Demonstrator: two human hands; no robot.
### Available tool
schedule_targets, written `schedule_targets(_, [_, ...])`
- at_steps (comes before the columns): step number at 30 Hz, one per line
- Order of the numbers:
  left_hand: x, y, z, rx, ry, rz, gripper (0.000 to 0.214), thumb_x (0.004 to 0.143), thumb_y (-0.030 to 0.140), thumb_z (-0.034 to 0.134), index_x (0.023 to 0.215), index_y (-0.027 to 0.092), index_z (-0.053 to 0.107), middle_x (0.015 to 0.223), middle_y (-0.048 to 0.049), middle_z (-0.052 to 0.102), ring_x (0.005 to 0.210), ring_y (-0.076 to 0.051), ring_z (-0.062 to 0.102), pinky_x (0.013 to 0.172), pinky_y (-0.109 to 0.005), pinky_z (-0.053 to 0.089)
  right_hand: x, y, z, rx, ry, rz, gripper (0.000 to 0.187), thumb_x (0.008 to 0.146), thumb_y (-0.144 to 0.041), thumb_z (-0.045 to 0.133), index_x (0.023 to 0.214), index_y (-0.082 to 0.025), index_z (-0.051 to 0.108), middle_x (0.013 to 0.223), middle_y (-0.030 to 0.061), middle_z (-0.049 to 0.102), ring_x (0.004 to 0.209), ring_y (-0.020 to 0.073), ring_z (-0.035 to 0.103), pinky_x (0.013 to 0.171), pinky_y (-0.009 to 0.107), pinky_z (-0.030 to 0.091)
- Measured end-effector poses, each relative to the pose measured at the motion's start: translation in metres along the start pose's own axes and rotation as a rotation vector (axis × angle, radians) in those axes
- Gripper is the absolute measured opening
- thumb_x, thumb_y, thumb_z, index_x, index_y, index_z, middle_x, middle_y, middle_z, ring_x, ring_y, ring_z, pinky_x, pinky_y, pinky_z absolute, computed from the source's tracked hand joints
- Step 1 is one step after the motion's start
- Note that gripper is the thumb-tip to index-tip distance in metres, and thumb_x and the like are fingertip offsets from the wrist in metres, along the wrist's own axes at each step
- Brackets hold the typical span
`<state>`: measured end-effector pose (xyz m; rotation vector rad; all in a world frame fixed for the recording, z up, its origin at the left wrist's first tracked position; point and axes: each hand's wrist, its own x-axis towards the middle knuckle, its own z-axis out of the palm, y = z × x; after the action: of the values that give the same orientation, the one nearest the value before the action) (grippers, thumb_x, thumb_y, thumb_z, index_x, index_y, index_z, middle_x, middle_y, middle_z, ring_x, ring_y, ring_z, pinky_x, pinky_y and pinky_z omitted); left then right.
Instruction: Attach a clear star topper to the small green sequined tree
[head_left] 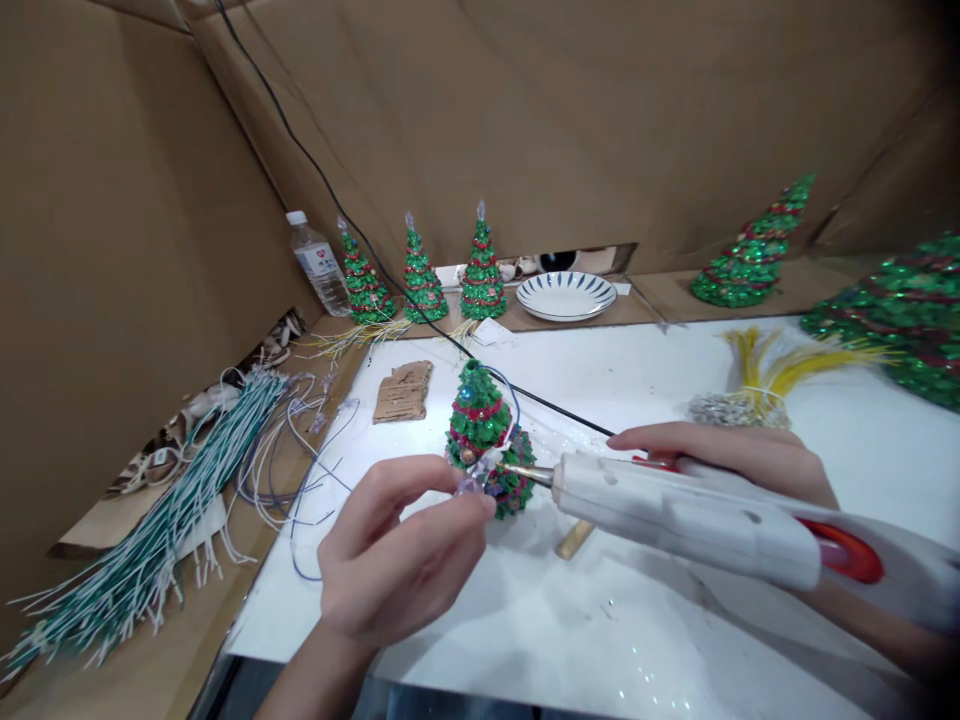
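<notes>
My right hand [731, 455] is closed round a white glue gun [690, 510] with a red trigger; its metal nozzle points left. My left hand [401, 550] pinches a small clear bulb on a thin wire [472, 480] right at the nozzle tip. Just behind the bulb, a small green sequinned Christmas tree [484, 430] with red bands stands on the white tabletop [600, 620], almost touching my left fingertips. A thin blue-white wire loops round the tree.
Three finished small trees [422, 275] line the back ledge beside a water bottle [320, 265] and a striped plate [566, 295]. Larger trees [754, 250] stand at right, yellow wire bundles [772, 375] nearby. Green-white wire bundles [165, 520] lie left. A black cable [360, 235] crosses the table. A cardboard piece [403, 392] lies nearby.
</notes>
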<state>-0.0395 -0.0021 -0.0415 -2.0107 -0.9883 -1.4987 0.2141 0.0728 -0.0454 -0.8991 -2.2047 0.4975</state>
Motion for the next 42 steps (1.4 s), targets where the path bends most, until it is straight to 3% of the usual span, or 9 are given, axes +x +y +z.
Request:
schedule_targets(7, [-0.001, -0.002, 0.001, 0.034, 0.009, 0.038, 0.027, 0.065, -0.006, 0.068, 0.085, 0.011, 0.064, 0.084, -0.0004, 0.064, 0.072, -0.007, 0.062, 0.065, -0.016, 0.053, 0.0, 0.003, 0.0, -0.033, -0.003, 0.0, 0.034, 0.079, -0.046, 0.046, 0.094, -0.025, 0.067, 0.09, 0.0021, 0.074, 0.076, 0.0205, 0.07, 0.063, 0.029, 0.05])
schedule_targets(16, [-0.001, -0.003, 0.0, 0.051, -0.01, 0.068, 0.022, 0.069, -0.002, 0.068, 0.084, 0.014, 0.067, 0.086, -0.0008, 0.06, 0.073, -0.007, 0.062, 0.061, -0.015, 0.053, 0.0, 0.004, -0.001, 0.004, -0.018, 0.014, 0.032, 0.078, -0.046, 0.052, 0.095, -0.024, 0.068, 0.091, 0.0034, 0.073, 0.077, 0.0208, 0.069, 0.065, 0.028, 0.051])
schedule_targets(25, [0.001, 0.004, 0.002, -0.019, -0.014, -0.016, 0.022, 0.073, -0.005, 0.066, 0.08, 0.016, 0.069, 0.088, -0.0018, 0.058, 0.079, -0.01, 0.062, 0.065, -0.022, 0.056, 0.001, 0.003, -0.003, 0.015, -0.029, 0.027, 0.033, 0.077, -0.047, 0.054, 0.096, -0.025, 0.068, 0.091, 0.0033, 0.073, 0.078, 0.0213, 0.069, 0.064, 0.029, 0.052])
schedule_targets(34, [0.0, 0.001, 0.002, -0.048, -0.027, 0.025, 0.021, 0.071, -0.006, 0.067, 0.077, 0.014, 0.069, 0.089, -0.0031, 0.057, 0.078, -0.012, 0.06, 0.063, -0.027, 0.057, 0.002, 0.003, -0.004, 0.02, -0.043, 0.032, 0.033, 0.077, -0.047, 0.055, 0.095, -0.023, 0.069, 0.091, 0.0032, 0.073, 0.076, 0.0209, 0.069, 0.062, 0.028, 0.052])
schedule_targets(42, [-0.002, -0.01, 0.004, -0.085, -0.016, 0.172, 0.016, 0.066, -0.004, 0.07, 0.075, 0.01, 0.069, 0.093, -0.0076, 0.057, 0.075, -0.014, 0.06, 0.058, -0.031, 0.056, 0.001, 0.003, -0.003, 0.059, -0.038, 0.036, 0.031, 0.075, -0.046, 0.056, 0.094, -0.025, 0.069, 0.089, 0.0018, 0.073, 0.075, 0.0206, 0.069, 0.063, 0.027, 0.052])
